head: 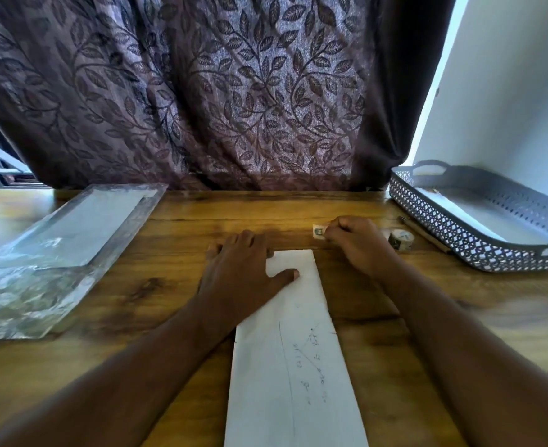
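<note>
A long folded white paper (295,350) with faint pencil marks lies lengthwise on the wooden table (175,317). My left hand (243,272) lies flat on its far left corner, thumb stretched across the sheet. Just beyond the paper's far right corner, my right hand (356,243) pinches a small patterned piece of tape (318,232) between curled fingers and thumb. A roll of patterned tape (401,238) sits on the table right of that hand.
A clear plastic sleeve holding white sheets (66,250) lies at the left. A grey perforated tray (479,221) stands at the right, with a pencil (427,235) beside it. A leaf-patterned curtain (201,91) hangs behind the table's far edge.
</note>
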`<control>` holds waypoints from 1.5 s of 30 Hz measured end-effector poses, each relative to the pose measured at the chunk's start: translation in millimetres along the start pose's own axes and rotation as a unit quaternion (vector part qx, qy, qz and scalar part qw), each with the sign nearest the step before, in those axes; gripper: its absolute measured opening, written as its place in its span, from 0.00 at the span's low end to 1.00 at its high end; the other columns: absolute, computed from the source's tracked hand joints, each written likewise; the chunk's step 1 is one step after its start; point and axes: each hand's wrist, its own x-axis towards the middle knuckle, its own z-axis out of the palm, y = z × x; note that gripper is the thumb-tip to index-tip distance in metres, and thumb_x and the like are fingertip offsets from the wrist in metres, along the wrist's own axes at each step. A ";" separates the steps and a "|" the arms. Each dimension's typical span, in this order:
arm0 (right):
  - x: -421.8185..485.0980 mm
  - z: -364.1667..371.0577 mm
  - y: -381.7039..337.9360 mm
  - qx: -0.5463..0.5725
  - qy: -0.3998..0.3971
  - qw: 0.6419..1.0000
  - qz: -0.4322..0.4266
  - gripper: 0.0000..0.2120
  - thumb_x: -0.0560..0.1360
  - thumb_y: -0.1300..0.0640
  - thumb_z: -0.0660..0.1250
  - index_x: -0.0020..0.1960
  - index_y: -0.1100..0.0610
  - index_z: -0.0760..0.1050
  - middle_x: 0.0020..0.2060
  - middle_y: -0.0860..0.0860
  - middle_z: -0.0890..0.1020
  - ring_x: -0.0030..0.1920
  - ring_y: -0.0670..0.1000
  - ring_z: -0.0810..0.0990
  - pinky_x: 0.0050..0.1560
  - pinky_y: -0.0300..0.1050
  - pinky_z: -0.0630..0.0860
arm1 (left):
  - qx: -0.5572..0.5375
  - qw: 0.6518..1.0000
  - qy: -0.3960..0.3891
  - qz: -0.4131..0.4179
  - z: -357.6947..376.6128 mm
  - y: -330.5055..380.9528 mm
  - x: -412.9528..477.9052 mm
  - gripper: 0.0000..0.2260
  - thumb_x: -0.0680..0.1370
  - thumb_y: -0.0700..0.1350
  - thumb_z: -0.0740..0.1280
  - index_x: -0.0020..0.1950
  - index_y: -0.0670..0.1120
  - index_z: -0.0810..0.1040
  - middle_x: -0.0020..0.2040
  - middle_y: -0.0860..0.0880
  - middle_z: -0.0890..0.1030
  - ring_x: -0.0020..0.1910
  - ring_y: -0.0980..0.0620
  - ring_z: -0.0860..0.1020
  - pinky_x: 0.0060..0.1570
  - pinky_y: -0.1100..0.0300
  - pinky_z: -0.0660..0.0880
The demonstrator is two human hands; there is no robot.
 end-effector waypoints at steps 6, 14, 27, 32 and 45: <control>10.0 17.4 -2.6 -0.041 -0.091 0.995 0.028 0.12 0.78 0.50 0.68 0.41 0.56 0.81 0.40 0.53 0.81 0.43 0.53 0.79 0.47 0.53 0.75 | -0.019 1.000 -0.013 0.000 1.3 0.0 6.6 0.20 0.74 0.67 0.62 0.60 0.59 0.71 0.64 0.53 0.70 0.67 0.49 0.68 0.64 0.46 0.64; 14.9 23.9 -2.6 -0.144 -0.095 0.985 0.013 0.13 0.77 0.46 0.68 0.43 0.56 0.80 0.59 0.54 0.81 0.53 0.53 0.78 0.61 0.56 0.73 | -0.022 0.999 -0.023 0.003 7.5 0.2 15.0 0.23 0.72 0.72 0.62 0.59 0.59 0.72 0.62 0.54 0.70 0.67 0.48 0.66 0.64 0.44 0.62; 13.3 21.5 -6.6 -0.139 -0.111 0.984 0.000 0.18 0.77 0.48 0.69 0.44 0.64 0.82 0.62 0.58 0.80 0.54 0.55 0.79 0.55 0.50 0.72 | 0.003 0.999 -0.034 0.024 9.6 0.2 15.8 0.30 0.75 0.72 0.56 0.76 0.67 0.59 0.68 0.53 0.67 0.70 0.48 0.63 0.67 0.43 0.62; 14.8 21.1 -6.4 -0.133 -0.113 0.985 0.005 0.17 0.77 0.47 0.69 0.39 0.60 0.79 0.62 0.58 0.80 0.59 0.56 0.78 0.59 0.51 0.73 | 0.013 0.998 -0.050 0.031 7.8 -0.7 16.3 0.29 0.76 0.72 0.54 0.76 0.68 0.60 0.67 0.53 0.67 0.69 0.49 0.63 0.66 0.44 0.62; 15.4 24.2 -5.3 -0.144 -0.114 0.983 0.003 0.15 0.77 0.46 0.69 0.39 0.57 0.78 0.56 0.56 0.83 0.60 0.56 0.79 0.60 0.54 0.74 | 0.023 0.996 -0.068 0.050 4.0 0.3 16.4 0.22 0.78 0.69 0.55 0.68 0.66 0.73 0.66 0.54 0.67 0.67 0.50 0.64 0.65 0.45 0.62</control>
